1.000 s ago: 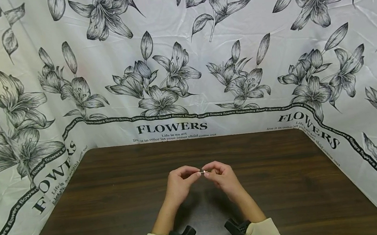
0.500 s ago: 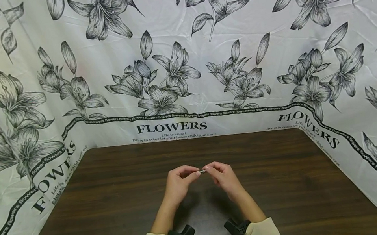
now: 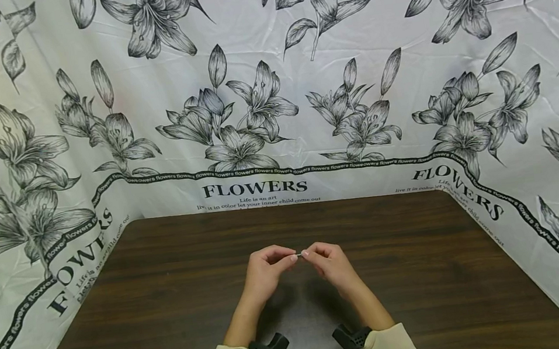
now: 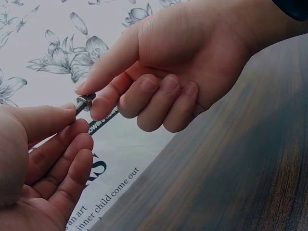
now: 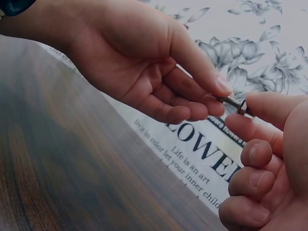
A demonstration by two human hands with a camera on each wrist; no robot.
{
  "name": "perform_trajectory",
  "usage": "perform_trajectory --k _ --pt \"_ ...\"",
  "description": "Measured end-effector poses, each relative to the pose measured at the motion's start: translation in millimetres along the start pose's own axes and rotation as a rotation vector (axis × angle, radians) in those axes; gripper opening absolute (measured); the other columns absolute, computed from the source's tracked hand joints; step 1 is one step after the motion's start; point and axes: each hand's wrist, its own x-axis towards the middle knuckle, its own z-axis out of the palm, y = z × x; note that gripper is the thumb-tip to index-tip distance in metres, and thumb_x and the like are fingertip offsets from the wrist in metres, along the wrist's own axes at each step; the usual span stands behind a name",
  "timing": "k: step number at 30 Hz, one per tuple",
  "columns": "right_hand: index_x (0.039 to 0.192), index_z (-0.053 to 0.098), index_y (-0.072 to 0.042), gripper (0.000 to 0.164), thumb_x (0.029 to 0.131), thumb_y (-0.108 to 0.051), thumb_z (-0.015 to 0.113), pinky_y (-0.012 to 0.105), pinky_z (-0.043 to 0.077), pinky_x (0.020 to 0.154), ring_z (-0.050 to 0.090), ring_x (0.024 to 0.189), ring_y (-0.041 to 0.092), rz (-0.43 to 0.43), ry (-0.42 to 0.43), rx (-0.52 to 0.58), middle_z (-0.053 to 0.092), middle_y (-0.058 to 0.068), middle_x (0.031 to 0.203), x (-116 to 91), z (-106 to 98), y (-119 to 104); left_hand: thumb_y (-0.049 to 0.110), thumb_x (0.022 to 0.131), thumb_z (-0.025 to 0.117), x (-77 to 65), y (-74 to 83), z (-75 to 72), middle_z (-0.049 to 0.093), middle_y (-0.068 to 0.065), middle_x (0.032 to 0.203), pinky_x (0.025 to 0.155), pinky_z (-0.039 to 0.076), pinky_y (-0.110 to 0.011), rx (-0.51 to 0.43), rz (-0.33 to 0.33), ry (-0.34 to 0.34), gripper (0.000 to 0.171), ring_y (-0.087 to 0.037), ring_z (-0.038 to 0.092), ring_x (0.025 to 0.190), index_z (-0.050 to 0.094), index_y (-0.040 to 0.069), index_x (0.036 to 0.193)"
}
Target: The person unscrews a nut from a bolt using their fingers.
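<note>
The fingers of my left hand (image 3: 263,277) pinch a small metal bolt (image 4: 80,107) by its threaded shank; my right hand (image 3: 335,267) pinches the collared end. The bolt sits above the bench (image 3: 169,301), midway between its side edges, short of the far edge. I judge it light, rigid, easily dropped; hold both ends.

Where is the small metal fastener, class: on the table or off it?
Off: the left hand and right hand pinch the metal fastener, and the hands' shadows fall apart from them on the table.
</note>
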Motion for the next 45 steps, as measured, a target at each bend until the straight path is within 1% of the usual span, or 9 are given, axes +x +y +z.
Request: perform_trajectory --k 10,16,18,23,26,31,35,40,45 --pt "0.101 0.064 0.013 0.019 0.094 -0.004 0.063 0.020 0.029 0.045 0.035 0.047 0.007 -0.044 0.020 0.028 0.041 0.000 0.058 1 1 4 0.007 0.084 0.076 0.1 7.3 -0.6 0.070 -0.009 0.082 0.072 0.053 -0.054 0.017 -0.043 0.020 0.008 -0.036 0.065 0.076 0.076 0.003 0.091" --pt "0.108 0.062 0.015 0.021 0.092 0.002 0.062 0.020 0.030 0.047 0.036 0.047 0.005 -0.137 0.012 0.026 0.041 -0.001 0.058 0 1 5 -0.001 0.084 0.073 -6.5 35.4 -1.7 0.070 -0.013 0.083 0.066 0.055 -0.030 0.014 -0.029 0.011 0.009 -0.045 0.064 0.078 0.073 -0.006 0.092" --pt "0.109 0.062 0.015 0.020 0.092 0.003 0.062 0.020 0.031 0.047 0.037 0.048 0.005 -0.161 0.006 0.030 0.041 -0.001 0.058 0 1 5 -0.001 0.084 0.073 -8.0 39.2 -2.3 0.070 -0.013 0.083 0.065 0.054 -0.027 0.013 -0.025 0.008 0.010 -0.046 0.064 0.078 0.073 -0.007 0.092" --pt "0.107 0.062 0.015 0.019 0.092 0.004 0.061 0.020 0.032 0.047 0.037 0.048 0.005 -0.194 0.000 0.038 0.042 0.000 0.059 -1 1 4 -0.001 0.084 0.073 -8.6 40.6 -2.9 0.070 -0.014 0.083 0.065 0.054 -0.028 0.020 -0.015 0.004 0.010 -0.044 0.065 0.078 0.073 -0.007 0.093" --pt "0.109 0.062 0.014 0.020 0.093 0.002 0.060 0.020 0.032 0.047 0.037 0.048 0.006 -0.172 0.010 0.047 0.042 0.000 0.060 -1 1 2 -0.002 0.084 0.073 -8.2 41.6 -3.0 0.070 -0.014 0.083 0.065 0.054 -0.028 0.015 -0.015 0.004 0.010 -0.047 0.064 0.079 0.073 -0.007 0.093" --pt "0.108 0.064 0.012 0.021 0.097 -0.005 0.058 0.021 0.032 0.047 0.040 0.051 0.009 -0.104 0.034 0.044 0.044 0.003 0.063 0 2 1 0.000 0.084 0.073 -8.6 41.7 -2.4 0.070 -0.015 0.083 0.069 0.056 -0.044 0.031 -0.010 0.004 0.011 -0.048 0.064 0.078 0.073 -0.007 0.093" --pt "0.096 0.064 0.011 0.022 0.099 -0.009 0.056 0.021 0.030 0.046 0.038 0.049 0.009 -0.054 0.049 0.009 0.043 0.003 0.058 1 2 2 0.001 0.084 0.074 -9.2 41.3 -2.1 0.070 -0.015 0.081 0.071 0.053 -0.054 0.048 -0.010 -0.003 0.012 -0.043 0.065 0.075 0.073 -0.007 0.093" --pt "0.087 0.063 0.013 0.030 0.100 -0.013 0.054 0.021 0.027 0.045 0.033 0.045 0.008 -0.020 0.046 -0.034 0.038 0.000 0.052 1 3 2 0.001 0.084 0.074 -9.5 41.4 -2.2 0.071 -0.013 0.081 0.069 0.055 -0.049 0.061 -0.017 -0.009 0.009 -0.040 0.065 0.074 0.074 -0.004 0.091" --pt "0.093 0.061 0.017 0.033 0.101 -0.013 0.054 0.021 0.028 0.045 0.032 0.045 0.008 -0.019 0.021 -0.037 0.038 0.000 0.052 0 4 2 0.001 0.084 0.073 -10.0 42.0 -2.6 0.071 -0.013 0.082 0.071 0.053 -0.056 0.059 -0.011 -0.023 0.007 -0.039 0.065 0.074 0.075 -0.001 0.091"
